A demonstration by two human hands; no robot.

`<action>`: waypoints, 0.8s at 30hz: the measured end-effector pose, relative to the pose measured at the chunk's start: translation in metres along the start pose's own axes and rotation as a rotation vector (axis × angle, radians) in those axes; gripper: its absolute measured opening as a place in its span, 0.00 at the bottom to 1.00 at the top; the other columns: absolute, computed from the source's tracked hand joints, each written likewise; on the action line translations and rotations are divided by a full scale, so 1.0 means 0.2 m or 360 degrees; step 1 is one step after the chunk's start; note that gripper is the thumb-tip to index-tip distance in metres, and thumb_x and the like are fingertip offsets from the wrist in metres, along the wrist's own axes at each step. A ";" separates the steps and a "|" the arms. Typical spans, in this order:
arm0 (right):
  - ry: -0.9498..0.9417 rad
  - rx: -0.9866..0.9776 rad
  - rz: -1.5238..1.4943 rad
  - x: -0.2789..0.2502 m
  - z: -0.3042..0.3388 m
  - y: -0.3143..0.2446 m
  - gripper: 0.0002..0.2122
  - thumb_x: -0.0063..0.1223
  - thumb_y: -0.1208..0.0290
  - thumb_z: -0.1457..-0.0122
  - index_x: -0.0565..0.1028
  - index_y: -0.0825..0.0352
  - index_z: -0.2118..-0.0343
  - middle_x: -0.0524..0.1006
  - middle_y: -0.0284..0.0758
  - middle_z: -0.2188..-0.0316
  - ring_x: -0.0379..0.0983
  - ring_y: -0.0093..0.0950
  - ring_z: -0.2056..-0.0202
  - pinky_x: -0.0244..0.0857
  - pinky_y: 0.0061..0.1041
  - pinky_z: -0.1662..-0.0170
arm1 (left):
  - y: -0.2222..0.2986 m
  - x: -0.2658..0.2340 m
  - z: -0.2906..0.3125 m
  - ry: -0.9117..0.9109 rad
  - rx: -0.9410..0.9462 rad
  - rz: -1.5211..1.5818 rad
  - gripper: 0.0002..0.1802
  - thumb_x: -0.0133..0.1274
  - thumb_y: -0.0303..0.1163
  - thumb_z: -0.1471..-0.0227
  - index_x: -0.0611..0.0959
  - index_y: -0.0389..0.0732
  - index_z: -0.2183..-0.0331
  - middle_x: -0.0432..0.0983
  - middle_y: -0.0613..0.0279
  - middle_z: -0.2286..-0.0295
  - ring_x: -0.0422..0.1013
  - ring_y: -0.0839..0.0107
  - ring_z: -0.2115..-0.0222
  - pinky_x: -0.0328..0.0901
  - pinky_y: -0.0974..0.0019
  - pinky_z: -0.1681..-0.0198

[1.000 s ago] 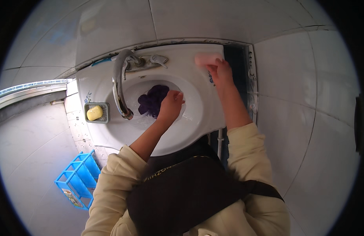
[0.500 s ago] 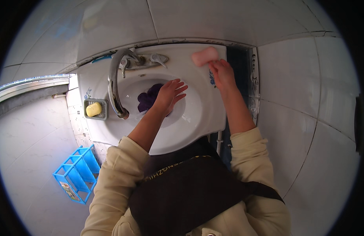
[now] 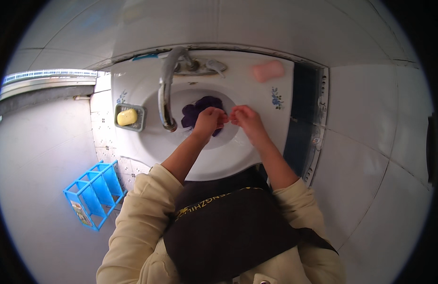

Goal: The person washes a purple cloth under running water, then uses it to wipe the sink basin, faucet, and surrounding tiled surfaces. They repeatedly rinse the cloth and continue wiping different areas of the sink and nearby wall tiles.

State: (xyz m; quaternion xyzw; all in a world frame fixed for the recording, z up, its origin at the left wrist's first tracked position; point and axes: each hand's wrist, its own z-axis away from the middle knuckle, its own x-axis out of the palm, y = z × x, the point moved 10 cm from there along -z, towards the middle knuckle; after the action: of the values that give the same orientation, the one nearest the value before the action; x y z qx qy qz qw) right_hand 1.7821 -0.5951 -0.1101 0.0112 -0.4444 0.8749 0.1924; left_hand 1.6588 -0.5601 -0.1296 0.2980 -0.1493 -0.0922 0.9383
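White tiles (image 3: 370, 104) are shining. Purple cloth (image 3: 195, 110) is lying in the sink (image 3: 200, 163). Your left grip (image 3: 210, 120) is covering part of it, your right grip (image 3: 247, 120) is hanging nearby; you can't tell if they're pinching.

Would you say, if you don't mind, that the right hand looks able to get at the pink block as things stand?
Probably yes: the pink block lies uncovered at the back right of the sink, and nothing seems to stand between it and the right hand.
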 end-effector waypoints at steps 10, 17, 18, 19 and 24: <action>0.0725 -0.1287 0.1097 0.26 -0.04 -0.51 0.19 0.41 0.76 0.47 0.60 0.67 0.51 0.66 0.42 0.56 0.66 0.33 0.55 0.60 0.26 0.54 | -0.03 -0.49 0.09 0.0086 0.0073 0.0428 0.06 0.48 0.30 0.53 0.72 0.39 0.70 0.71 0.59 0.74 0.71 0.69 0.72 0.67 0.66 0.69; 0.0655 -0.0605 0.1160 0.40 -0.11 -0.43 0.25 0.37 0.79 0.51 0.53 0.67 0.46 0.62 0.49 0.52 0.60 0.42 0.51 0.56 0.31 0.51 | 0.16 -0.55 0.11 0.0063 0.0086 0.0054 0.11 0.37 0.32 0.49 0.73 0.37 0.69 0.72 0.62 0.73 0.71 0.73 0.71 0.64 0.72 0.70; 0.0646 -0.0633 0.1185 0.43 -0.09 -0.43 0.25 0.37 0.79 0.51 0.52 0.67 0.46 0.61 0.49 0.51 0.59 0.42 0.51 0.56 0.31 0.50 | 0.18 -0.57 0.11 0.0055 0.0101 -0.0058 0.11 0.37 0.32 0.49 0.73 0.37 0.70 0.72 0.61 0.72 0.71 0.72 0.70 0.64 0.72 0.70; 0.0638 -0.0660 0.1210 0.44 -0.08 -0.44 0.26 0.37 0.79 0.51 0.51 0.67 0.46 0.60 0.49 0.50 0.58 0.42 0.50 0.56 0.31 0.50 | 0.21 -0.58 0.12 0.0031 0.0124 -0.0114 0.11 0.38 0.32 0.49 0.74 0.38 0.69 0.73 0.62 0.72 0.71 0.73 0.69 0.64 0.73 0.69; 0.0553 -0.0643 0.1130 0.45 -0.10 -0.37 0.28 0.38 0.77 0.49 0.47 0.63 0.44 0.57 0.46 0.47 0.56 0.40 0.48 0.55 0.28 0.50 | 0.37 -0.65 0.15 -0.0047 0.0312 -0.0450 0.12 0.39 0.34 0.49 0.74 0.37 0.69 0.73 0.63 0.71 0.71 0.74 0.68 0.64 0.72 0.68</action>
State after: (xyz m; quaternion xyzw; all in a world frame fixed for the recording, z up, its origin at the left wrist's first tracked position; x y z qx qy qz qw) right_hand 1.7270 -0.5105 -0.0472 -0.3273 -0.5438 0.7711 -0.0497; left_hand 1.5335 -0.4824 -0.0915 0.4047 -0.1279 -0.2125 0.8802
